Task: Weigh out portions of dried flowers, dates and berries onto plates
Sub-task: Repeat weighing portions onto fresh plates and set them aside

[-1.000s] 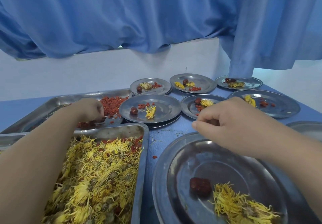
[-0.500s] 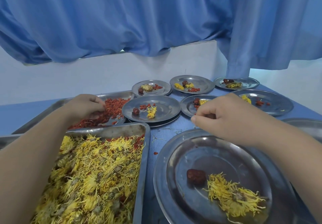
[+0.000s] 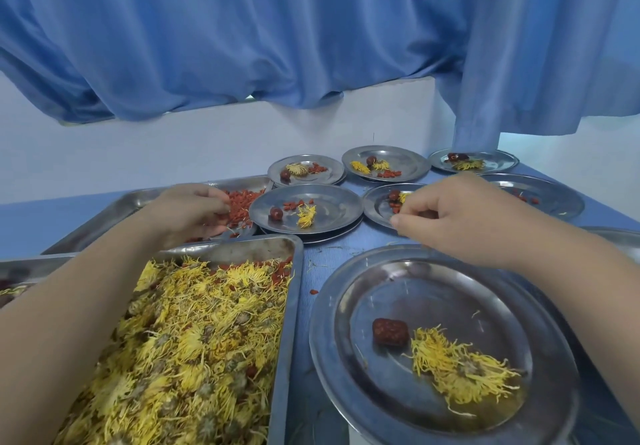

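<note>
My left hand (image 3: 187,212) reaches into the far steel tray (image 3: 114,209), its fingertips curled around a pinch of red berries (image 3: 242,204). My right hand (image 3: 460,216) hovers over the far rim of the near plate (image 3: 346,358), fingers pinched together with nothing visible between them. That plate holds one dark red date (image 3: 389,331) and a clump of yellow dried flowers (image 3: 457,365). A second tray (image 3: 294,306), under my left forearm, is heaped with dried flowers (image 3: 194,334).
Several filled steel plates stand behind, the nearest (image 3: 332,209) between my hands. A loose berry (image 3: 313,291) lies on the blue table. A third tray (image 3: 10,271) shows at the left edge. A blue curtain (image 3: 311,29) hangs above a white wall.
My left hand has slid right across the far tray onto the pile of red berries and curled its fingers there. My right hand has stayed pinched above the near plate.
</note>
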